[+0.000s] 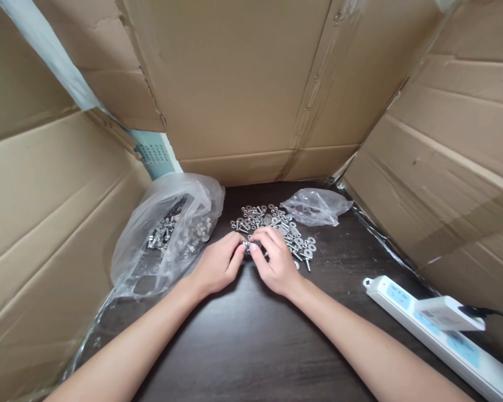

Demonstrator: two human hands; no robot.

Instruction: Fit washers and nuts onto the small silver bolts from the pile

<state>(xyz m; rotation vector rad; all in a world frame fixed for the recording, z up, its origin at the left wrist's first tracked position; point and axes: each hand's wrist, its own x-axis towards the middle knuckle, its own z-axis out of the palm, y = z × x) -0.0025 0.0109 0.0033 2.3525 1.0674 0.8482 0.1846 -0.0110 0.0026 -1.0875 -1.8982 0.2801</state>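
Both of my hands meet over the dark table at the near edge of a loose pile of metal bolts, nuts and washers (293,231). Between the fingertips is a small silvery bolt (246,244), apparently with a nut or washer on it; its details are too small to tell. My left hand (221,262) pinches it from the left, thumb and fingers together. From the right, my right hand (276,259) closes thumb and forefinger on the same piece. Left of my hands, a clear plastic bag (128,251) lies open with many metal fasteners (161,234) inside.
A crumpled clear bag (316,206) lies behind the pile to the right. A white power strip (427,329) with a plugged-in adapter (448,314) and black cable runs along the right. Cardboard walls (243,84) enclose the dark tabletop (226,346) at left, back and right.
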